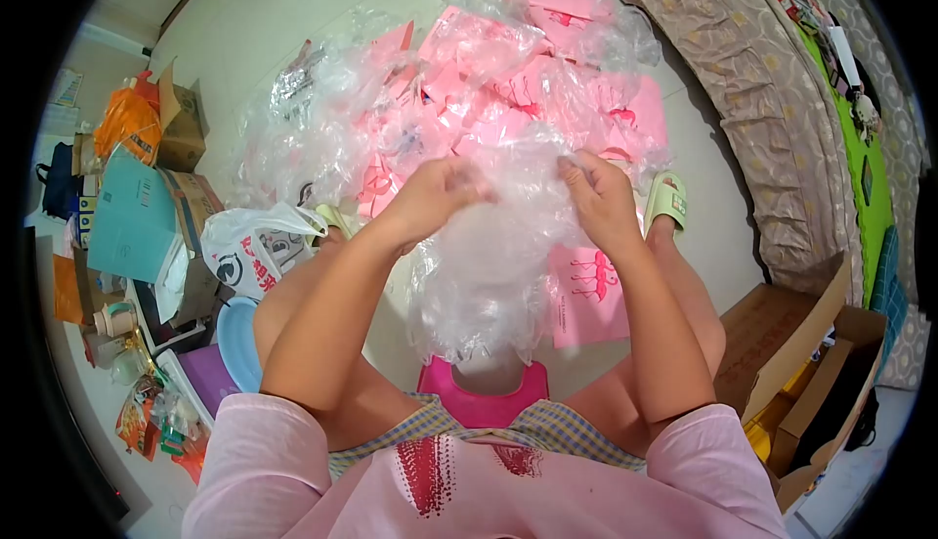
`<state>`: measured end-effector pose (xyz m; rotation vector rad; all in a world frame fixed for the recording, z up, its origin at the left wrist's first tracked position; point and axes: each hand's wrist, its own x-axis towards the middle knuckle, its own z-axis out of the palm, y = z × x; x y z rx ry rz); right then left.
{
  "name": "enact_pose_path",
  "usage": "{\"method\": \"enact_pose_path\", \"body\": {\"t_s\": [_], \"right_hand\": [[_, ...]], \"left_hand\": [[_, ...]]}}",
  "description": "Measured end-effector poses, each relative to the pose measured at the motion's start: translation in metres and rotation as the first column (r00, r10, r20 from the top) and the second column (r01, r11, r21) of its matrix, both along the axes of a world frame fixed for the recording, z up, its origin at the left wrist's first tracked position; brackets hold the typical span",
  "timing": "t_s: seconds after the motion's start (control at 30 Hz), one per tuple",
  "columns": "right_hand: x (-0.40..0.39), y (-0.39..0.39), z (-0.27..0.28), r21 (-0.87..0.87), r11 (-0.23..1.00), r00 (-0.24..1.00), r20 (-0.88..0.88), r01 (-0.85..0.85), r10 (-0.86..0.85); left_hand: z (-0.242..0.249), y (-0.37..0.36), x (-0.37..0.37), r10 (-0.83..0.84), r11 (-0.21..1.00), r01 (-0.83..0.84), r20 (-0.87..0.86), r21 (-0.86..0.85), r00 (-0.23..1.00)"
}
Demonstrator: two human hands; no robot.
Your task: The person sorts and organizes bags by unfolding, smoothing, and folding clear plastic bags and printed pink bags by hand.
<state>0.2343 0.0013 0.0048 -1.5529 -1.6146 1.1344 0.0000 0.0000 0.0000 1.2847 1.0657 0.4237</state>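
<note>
My left hand (442,192) and my right hand (598,197) both grip the top edge of a clear crinkled plastic bag (493,265) that hangs down between my knees. Behind it on the floor lies a heap of pink packets with flamingo prints (547,89) mixed with loose clear wrappers (322,129). One pink flamingo packet (591,300) lies flat under my right forearm. I sit on a pink stool (484,402), with a green slipper (666,199) on my right foot.
Cardboard boxes (181,129), an orange bag, a teal folder (132,216) and a white printed bag (256,251) crowd the left. A blue bowl (237,344) sits by my left knee. A brown patterned mattress (772,119) lines the right, open cardboard boxes (801,373) below it.
</note>
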Motion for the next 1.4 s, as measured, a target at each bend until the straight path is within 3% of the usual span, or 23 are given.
{"method": "enact_pose_path", "body": {"t_s": [0.07, 0.2, 0.27, 0.3, 0.37, 0.4, 0.47, 0.5, 0.57, 0.6, 0.7, 0.73, 0.83, 0.9, 1.0, 1.03, 1.1, 1.13, 1.2, 1.3, 1.37, 1.4], "right_hand": [[0.002, 0.002, -0.003, 0.153, 0.987, 0.993, 0.098, 0.054, -0.07], [0.001, 0.01, -0.013, 0.083, 0.994, 0.994, 0.078, 0.066, -0.073], [-0.001, 0.007, -0.01, -0.067, 0.998, 0.997, -0.078, 0.021, -0.026], [-0.007, 0.006, -0.009, -0.068, 0.997, 0.997, -0.077, 0.02, -0.026], [-0.021, 0.004, -0.006, 0.216, 0.964, 0.943, -0.323, 0.152, -0.077], [-0.018, 0.003, -0.003, 0.212, 0.965, 0.944, -0.322, 0.153, -0.079], [-0.009, 0.003, 0.002, -0.096, 0.964, 0.926, -0.269, 0.247, -0.264], [-0.001, 0.007, -0.008, -0.098, 0.963, 0.926, -0.267, 0.251, -0.268], [0.014, 0.018, -0.035, 0.161, 0.917, 0.906, -0.286, 0.366, -0.312], [0.011, 0.013, -0.01, -0.038, 0.927, 0.875, -0.316, 0.374, -0.366], [0.015, 0.012, -0.004, -0.169, 0.929, 0.804, -0.465, 0.33, -0.371], [0.013, 0.011, -0.001, -0.169, 0.929, 0.804, -0.464, 0.33, -0.371], [0.012, 0.005, 0.013, -0.109, 0.965, 0.866, -0.425, 0.24, -0.263], [0.02, 0.004, 0.025, -0.285, 0.957, 0.974, -0.227, -0.058, -0.008], [0.022, 0.006, 0.009, -0.185, 0.981, 0.963, -0.268, -0.055, 0.004], [0.021, 0.005, 0.005, -0.184, 0.981, 0.964, -0.268, -0.055, 0.003], [0.017, 0.001, 0.001, -0.089, 0.994, 0.983, -0.175, -0.07, 0.054], [0.014, 0.001, 0.002, -0.09, 0.994, 0.983, -0.176, -0.07, 0.053], [0.006, -0.002, 0.008, -0.181, 0.953, 0.964, -0.153, -0.244, 0.218], [-0.011, -0.009, 0.021, -0.226, 0.916, 0.94, -0.171, -0.331, 0.297], [-0.014, -0.013, 0.016, -0.189, 0.919, 0.928, -0.217, -0.345, 0.304], [-0.016, -0.014, 0.016, -0.029, 0.947, 0.925, -0.228, -0.319, 0.305]], "left_hand": [[0.003, 0.002, 0.003, 0.416, 0.905, -0.426, 0.186, 0.012, 0.89], [0.008, 0.01, -0.006, 0.39, 0.909, -0.412, 0.214, 0.065, 0.896], [0.013, 0.009, -0.003, 0.399, 0.888, -0.42, 0.143, 0.187, 0.906], [0.011, 0.008, 0.0, 0.4, 0.888, -0.421, 0.143, 0.185, 0.905], [0.007, 0.006, 0.005, 0.356, 0.897, -0.377, 0.127, 0.232, 0.926], [0.01, 0.003, 0.008, 0.356, 0.898, -0.376, 0.127, 0.228, 0.926], [0.018, -0.003, 0.013, 0.244, 0.946, -0.246, 0.035, 0.21, 0.969], [0.02, -0.002, 0.012, 0.24, 0.948, -0.242, 0.037, 0.207, 0.97], [0.022, 0.002, 0.004, 0.008, 0.977, 0.022, -0.14, 0.213, 0.99], [0.024, 0.003, 0.002, 0.008, 0.976, 0.022, -0.139, 0.215, 0.99], [0.025, 0.003, -0.001, -0.052, 0.968, 0.083, -0.135, 0.235, 0.989], [0.022, 0.002, -0.001, 0.02, 0.985, -0.011, -0.053, 0.175, 0.998], [0.023, 0.003, -0.003, 0.153, 0.985, -0.156, 0.049, 0.08, 0.987], [0.029, 0.007, -0.009, 0.207, 0.976, -0.211, 0.071, 0.052, 0.976], [0.036, 0.018, -0.024, 0.019, 0.991, 0.026, -0.324, 0.134, 0.946], [0.037, 0.017, -0.023, 0.019, 0.991, 0.027, -0.323, 0.135, 0.946], [0.039, 0.012, -0.021, 0.188, 0.863, 0.121, -0.534, 0.491, 0.825], [0.039, 0.011, -0.017, 0.187, 0.863, 0.122, -0.535, 0.49, 0.824], [0.036, 0.008, -0.002, 0.192, 0.815, -0.103, -0.099, 0.57, 0.976], [0.049, -0.002, 0.021, 0.05, 0.906, 0.001, -0.109, 0.424, 0.993], [0.037, 0.0, 0.026, 0.052, 0.89, -0.013, -0.073, 0.455, 0.996], [0.037, 0.0, 0.028, 0.053, 0.918, -0.02, -0.074, 0.396, 0.996]]}}
